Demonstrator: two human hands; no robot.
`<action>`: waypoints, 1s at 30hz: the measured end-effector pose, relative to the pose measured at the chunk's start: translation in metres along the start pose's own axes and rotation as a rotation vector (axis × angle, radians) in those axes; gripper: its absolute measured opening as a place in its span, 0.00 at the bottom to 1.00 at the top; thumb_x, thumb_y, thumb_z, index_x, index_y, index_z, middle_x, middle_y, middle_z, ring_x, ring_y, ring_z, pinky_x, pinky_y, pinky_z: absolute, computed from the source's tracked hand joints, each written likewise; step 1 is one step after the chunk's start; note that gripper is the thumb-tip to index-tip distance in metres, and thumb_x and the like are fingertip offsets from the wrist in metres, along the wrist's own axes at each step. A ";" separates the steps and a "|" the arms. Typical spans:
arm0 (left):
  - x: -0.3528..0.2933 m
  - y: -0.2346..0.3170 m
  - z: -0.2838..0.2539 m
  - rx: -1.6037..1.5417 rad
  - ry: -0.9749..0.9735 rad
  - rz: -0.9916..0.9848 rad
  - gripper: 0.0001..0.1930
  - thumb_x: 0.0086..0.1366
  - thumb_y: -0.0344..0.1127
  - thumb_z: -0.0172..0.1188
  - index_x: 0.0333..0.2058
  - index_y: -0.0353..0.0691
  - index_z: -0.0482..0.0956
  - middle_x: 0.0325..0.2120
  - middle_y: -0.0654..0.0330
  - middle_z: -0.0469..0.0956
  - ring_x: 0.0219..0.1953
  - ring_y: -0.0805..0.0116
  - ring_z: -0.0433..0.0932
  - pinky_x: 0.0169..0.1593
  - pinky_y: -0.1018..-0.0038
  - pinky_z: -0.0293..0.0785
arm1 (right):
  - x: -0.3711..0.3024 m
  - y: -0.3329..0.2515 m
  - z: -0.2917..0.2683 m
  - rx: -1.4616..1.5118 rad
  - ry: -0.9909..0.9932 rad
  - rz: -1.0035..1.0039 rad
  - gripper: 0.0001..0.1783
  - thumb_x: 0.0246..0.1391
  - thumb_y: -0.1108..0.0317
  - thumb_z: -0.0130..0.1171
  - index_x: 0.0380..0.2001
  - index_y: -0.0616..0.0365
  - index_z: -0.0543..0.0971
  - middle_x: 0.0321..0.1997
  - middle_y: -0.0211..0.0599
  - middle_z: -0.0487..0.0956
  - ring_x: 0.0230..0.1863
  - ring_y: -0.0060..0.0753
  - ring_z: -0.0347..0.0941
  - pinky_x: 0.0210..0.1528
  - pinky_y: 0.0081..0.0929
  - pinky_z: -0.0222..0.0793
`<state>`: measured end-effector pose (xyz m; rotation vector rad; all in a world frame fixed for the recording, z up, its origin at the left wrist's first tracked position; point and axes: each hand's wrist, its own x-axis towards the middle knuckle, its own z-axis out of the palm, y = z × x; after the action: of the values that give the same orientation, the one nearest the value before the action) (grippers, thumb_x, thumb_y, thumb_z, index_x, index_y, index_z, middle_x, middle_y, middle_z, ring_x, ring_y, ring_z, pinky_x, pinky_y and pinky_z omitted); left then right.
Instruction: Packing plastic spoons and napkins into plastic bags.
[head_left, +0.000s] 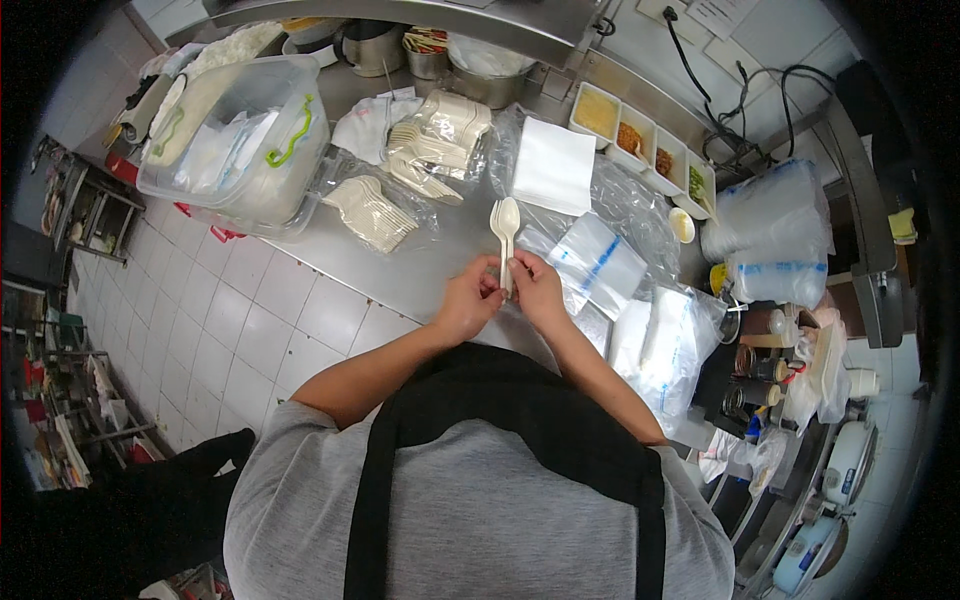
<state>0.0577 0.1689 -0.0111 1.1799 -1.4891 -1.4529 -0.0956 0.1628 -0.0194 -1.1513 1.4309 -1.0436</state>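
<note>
A beige disposable fork (pixel 496 222) and a matching spoon (pixel 510 218) stand side by side in front of me, heads pointing away. My left hand (pixel 472 300) is closed, its fingers pinching the lower handles from the left. My right hand (pixel 537 290), also closed, grips the same handles from the right. Fingers hide the handle ends. Beyond my left hand lies a stack of beige spoons (pixel 375 212) on clear plastic, with a pile of forks (pixel 420 165) behind it. White napkins (pixel 553 167) lie farther back. Small clear bags with a blue stripe (pixel 598 258) are close by my right hand.
A large clear plastic tub (pixel 240 140) stands at the counter's left end. White trays of food toppings (pixel 630 140) line the back right. Large bundles of clear bags (pixel 770 230) are on the right. Tiled floor (pixel 290 300) shows left of the steel counter (pixel 400 285).
</note>
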 end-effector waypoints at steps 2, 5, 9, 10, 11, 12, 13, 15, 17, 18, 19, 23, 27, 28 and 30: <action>0.004 0.005 0.005 0.117 -0.013 0.046 0.21 0.59 0.23 0.60 0.52 0.39 0.69 0.26 0.60 0.77 0.27 0.72 0.77 0.32 0.73 0.73 | -0.010 -0.013 -0.002 -0.363 0.141 -0.282 0.12 0.59 0.68 0.53 0.44 0.59 0.79 0.37 0.52 0.76 0.37 0.54 0.74 0.40 0.40 0.69; 0.017 0.017 0.020 0.264 -0.022 0.162 0.21 0.59 0.23 0.60 0.52 0.40 0.69 0.26 0.59 0.77 0.27 0.70 0.78 0.32 0.73 0.73 | -0.016 -0.039 -0.014 -0.534 0.220 -0.350 0.10 0.59 0.68 0.52 0.39 0.59 0.79 0.34 0.51 0.75 0.35 0.56 0.73 0.38 0.44 0.69; 0.044 0.044 0.043 0.423 -0.094 0.326 0.22 0.56 0.24 0.61 0.51 0.41 0.70 0.27 0.54 0.79 0.28 0.54 0.80 0.34 0.66 0.75 | -0.016 -0.049 -0.043 -0.619 0.349 -0.347 0.09 0.59 0.67 0.52 0.37 0.59 0.78 0.32 0.49 0.73 0.33 0.56 0.72 0.36 0.47 0.68; 0.050 0.053 0.044 0.408 -0.173 0.347 0.18 0.55 0.26 0.62 0.46 0.41 0.74 0.32 0.53 0.79 0.35 0.50 0.79 0.39 0.62 0.75 | -0.017 -0.047 -0.052 -0.649 0.387 -0.351 0.09 0.59 0.66 0.53 0.36 0.60 0.78 0.32 0.49 0.73 0.33 0.56 0.72 0.36 0.47 0.68; 0.059 0.051 0.041 0.408 -0.174 0.349 0.18 0.55 0.26 0.62 0.46 0.41 0.74 0.32 0.53 0.79 0.35 0.50 0.79 0.39 0.62 0.75 | -0.017 -0.045 -0.061 -0.680 0.421 -0.358 0.10 0.59 0.66 0.53 0.36 0.60 0.78 0.31 0.48 0.73 0.33 0.55 0.72 0.35 0.47 0.68; 0.072 0.047 0.038 0.502 -0.255 0.529 0.15 0.55 0.26 0.62 0.43 0.41 0.76 0.33 0.54 0.78 0.37 0.51 0.78 0.42 0.62 0.74 | -0.019 -0.039 -0.068 -0.701 0.408 -0.291 0.11 0.59 0.64 0.53 0.34 0.60 0.79 0.32 0.48 0.75 0.34 0.54 0.74 0.35 0.42 0.69; 0.083 0.043 0.034 0.595 -0.332 0.709 0.12 0.54 0.27 0.63 0.40 0.41 0.78 0.34 0.55 0.78 0.40 0.52 0.77 0.44 0.62 0.74 | -0.021 -0.030 -0.069 -0.702 0.412 -0.289 0.11 0.59 0.64 0.53 0.34 0.60 0.79 0.32 0.48 0.75 0.34 0.54 0.74 0.35 0.42 0.69; 0.105 0.050 0.026 0.619 -0.416 0.654 0.08 0.53 0.28 0.64 0.35 0.41 0.81 0.34 0.57 0.78 0.42 0.53 0.76 0.47 0.62 0.73 | -0.029 -0.007 -0.071 -0.446 0.350 -0.033 0.12 0.60 0.63 0.53 0.33 0.60 0.79 0.35 0.48 0.77 0.34 0.46 0.75 0.35 0.38 0.70; 0.132 0.051 0.014 0.713 -0.162 0.814 0.11 0.53 0.29 0.65 0.37 0.42 0.81 0.34 0.57 0.78 0.42 0.54 0.76 0.46 0.62 0.73 | -0.039 0.017 -0.067 -0.346 0.245 0.027 0.13 0.63 0.63 0.51 0.38 0.60 0.79 0.38 0.43 0.80 0.34 0.33 0.76 0.36 0.32 0.71; 0.144 0.053 0.009 0.711 -0.166 0.817 0.11 0.53 0.29 0.65 0.37 0.42 0.81 0.34 0.57 0.78 0.42 0.54 0.76 0.46 0.62 0.73 | -0.046 0.026 -0.059 -0.013 0.063 0.083 0.13 0.65 0.63 0.49 0.39 0.61 0.78 0.39 0.40 0.80 0.35 0.29 0.75 0.37 0.30 0.71; 0.157 0.055 0.005 0.759 -0.150 0.818 0.11 0.53 0.29 0.65 0.37 0.42 0.81 0.34 0.58 0.78 0.42 0.55 0.76 0.46 0.62 0.74 | -0.049 0.034 -0.054 0.319 -0.120 0.135 0.14 0.67 0.63 0.47 0.40 0.61 0.77 0.39 0.37 0.80 0.36 0.25 0.74 0.39 0.28 0.72; 0.188 0.053 -0.001 0.862 -0.260 0.631 0.09 0.51 0.30 0.67 0.33 0.41 0.82 0.31 0.57 0.79 0.38 0.56 0.78 0.44 0.64 0.75 | -0.051 0.028 -0.056 0.325 -0.163 0.108 0.13 0.69 0.62 0.43 0.43 0.60 0.73 0.44 0.37 0.79 0.39 0.26 0.74 0.46 0.27 0.73; 0.198 0.051 -0.003 0.797 -0.266 0.645 0.06 0.51 0.30 0.68 0.29 0.39 0.82 0.30 0.55 0.80 0.34 0.56 0.79 0.40 0.66 0.76 | -0.051 0.022 -0.089 0.412 0.029 0.142 0.12 0.70 0.65 0.41 0.43 0.60 0.72 0.38 0.34 0.78 0.34 0.23 0.72 0.41 0.23 0.71; 0.199 0.051 -0.004 0.759 -0.258 0.611 0.05 0.51 0.30 0.67 0.29 0.40 0.83 0.29 0.56 0.80 0.33 0.58 0.80 0.40 0.67 0.76 | -0.054 0.019 -0.096 0.341 0.042 0.124 0.12 0.69 0.65 0.41 0.43 0.59 0.73 0.35 0.31 0.76 0.32 0.22 0.70 0.38 0.22 0.70; 0.200 0.052 -0.007 0.721 -0.250 0.576 0.04 0.52 0.30 0.66 0.28 0.40 0.84 0.29 0.57 0.81 0.33 0.59 0.80 0.39 0.68 0.76 | -0.059 0.004 -0.098 0.181 0.101 0.088 0.14 0.69 0.66 0.42 0.48 0.57 0.74 0.27 0.23 0.67 0.25 0.16 0.62 0.29 0.18 0.62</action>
<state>-0.0040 -0.0255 0.0222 0.8325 -2.3975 -0.6918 -0.1895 0.2253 0.0008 -0.9085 1.4203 -1.1571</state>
